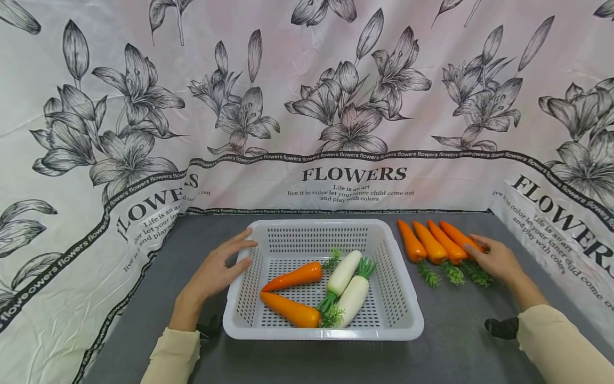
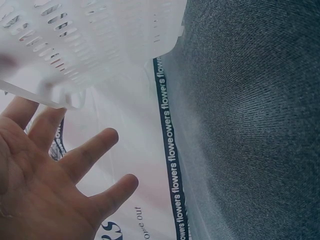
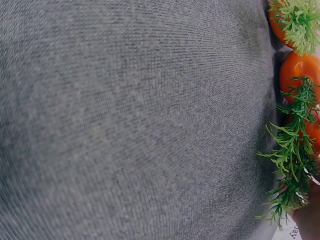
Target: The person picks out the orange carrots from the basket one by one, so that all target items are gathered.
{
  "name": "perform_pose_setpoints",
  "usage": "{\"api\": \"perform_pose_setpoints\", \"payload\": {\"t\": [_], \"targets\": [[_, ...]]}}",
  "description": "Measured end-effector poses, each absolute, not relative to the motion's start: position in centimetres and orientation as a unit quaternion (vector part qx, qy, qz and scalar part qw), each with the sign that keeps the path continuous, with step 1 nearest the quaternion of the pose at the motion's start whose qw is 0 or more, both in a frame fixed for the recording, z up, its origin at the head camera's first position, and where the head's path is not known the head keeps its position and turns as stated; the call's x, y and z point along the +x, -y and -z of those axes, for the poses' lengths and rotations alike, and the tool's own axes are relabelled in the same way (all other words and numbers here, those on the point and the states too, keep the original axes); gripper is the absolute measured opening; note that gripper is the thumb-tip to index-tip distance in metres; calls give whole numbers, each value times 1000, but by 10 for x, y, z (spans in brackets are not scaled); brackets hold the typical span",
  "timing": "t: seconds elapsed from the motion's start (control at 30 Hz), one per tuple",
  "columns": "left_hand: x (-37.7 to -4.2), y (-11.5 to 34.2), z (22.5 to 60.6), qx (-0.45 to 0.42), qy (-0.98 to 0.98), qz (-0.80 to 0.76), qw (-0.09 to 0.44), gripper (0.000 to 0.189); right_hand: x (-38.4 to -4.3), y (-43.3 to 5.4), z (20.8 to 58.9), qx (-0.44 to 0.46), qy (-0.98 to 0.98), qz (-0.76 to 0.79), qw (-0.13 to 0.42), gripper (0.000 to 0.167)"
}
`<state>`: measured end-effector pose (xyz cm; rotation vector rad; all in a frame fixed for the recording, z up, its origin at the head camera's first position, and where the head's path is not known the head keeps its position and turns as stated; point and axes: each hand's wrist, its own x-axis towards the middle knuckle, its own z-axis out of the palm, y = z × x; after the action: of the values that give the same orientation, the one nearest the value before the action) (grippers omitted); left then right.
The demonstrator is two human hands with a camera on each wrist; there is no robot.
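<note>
A white plastic basket (image 1: 323, 334) holds two orange carrots (image 1: 292, 310) with green tops and two white radishes (image 1: 354, 300). My left hand (image 1: 218, 272) is at the basket's left rim, its fingers spread and fairly straight; in the left wrist view, fingertips reach the rim of the basket (image 2: 107, 37). Right of the basket, several carrots (image 1: 430, 242) lie side by side, leafy ends toward me. My right hand (image 1: 496, 260) has its thumb and fingers around the rightmost carrot (image 1: 455, 232). In the right wrist view only a sliver of that hand (image 3: 307, 212) shows, beside the green leaves (image 3: 295, 145).
Everything stands on a dark grey cloth-covered table (image 1: 460, 336). A white curtain (image 1: 355, 181) with black flower prints and lettering encloses the back and sides. Dark wrist straps (image 1: 501, 328) show near the sleeves.
</note>
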<state>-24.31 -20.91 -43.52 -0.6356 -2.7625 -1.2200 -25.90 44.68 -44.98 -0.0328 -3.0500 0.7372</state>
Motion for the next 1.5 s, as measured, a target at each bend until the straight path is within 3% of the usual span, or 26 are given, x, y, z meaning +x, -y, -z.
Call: {"api": "perform_pose_setpoints", "payload": {"t": [0.4,0.87,1.5], "targets": [[-243,209,435,-205,895,395,25,43,-258,-452,450,-20,970,-241,25,69],[-243,210,436,-207,898,387,27,43,-258,-454,451,-35,974,-222,-8,72],[-243,209,434,-205,898,388,25,43,-253,-454,445,-27,976,-217,10,72]]}}
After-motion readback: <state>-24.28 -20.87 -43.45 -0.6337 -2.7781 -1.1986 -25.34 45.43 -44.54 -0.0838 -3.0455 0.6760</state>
